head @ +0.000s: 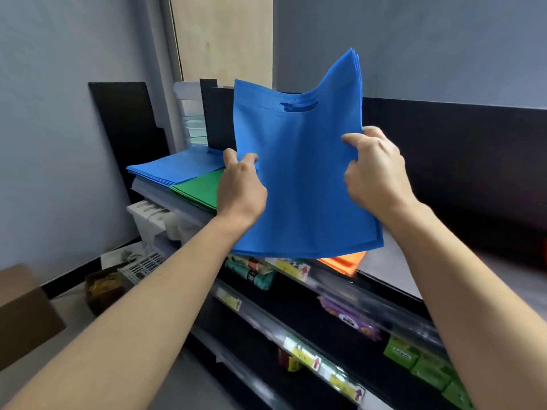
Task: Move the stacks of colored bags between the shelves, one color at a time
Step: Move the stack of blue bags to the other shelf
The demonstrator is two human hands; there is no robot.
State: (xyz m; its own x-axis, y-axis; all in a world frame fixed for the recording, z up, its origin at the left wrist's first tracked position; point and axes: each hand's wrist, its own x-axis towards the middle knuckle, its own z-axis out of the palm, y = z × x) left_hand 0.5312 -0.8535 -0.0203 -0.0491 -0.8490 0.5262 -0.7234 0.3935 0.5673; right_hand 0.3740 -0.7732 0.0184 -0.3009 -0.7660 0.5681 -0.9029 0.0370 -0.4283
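A thin stack of blue fabric bags (299,184) with cut-out handles is held upright in the air above the top shelf. My left hand (241,184) pinches its left edge and my right hand (374,170) grips its right edge. Behind and to the left, another stack of blue bags (177,168) lies flat on a grey surface, with a green stack (201,187) beside it. An orange stack (343,263) shows under the held bags on the top shelf (390,261); most of it is hidden.
Dark shelves (340,329) below hold packaged goods behind yellow price tags. Clear plastic drawers (192,119) stand at the back left. A white bin (154,220), a basket and a cardboard box (23,309) sit on the floor at left.
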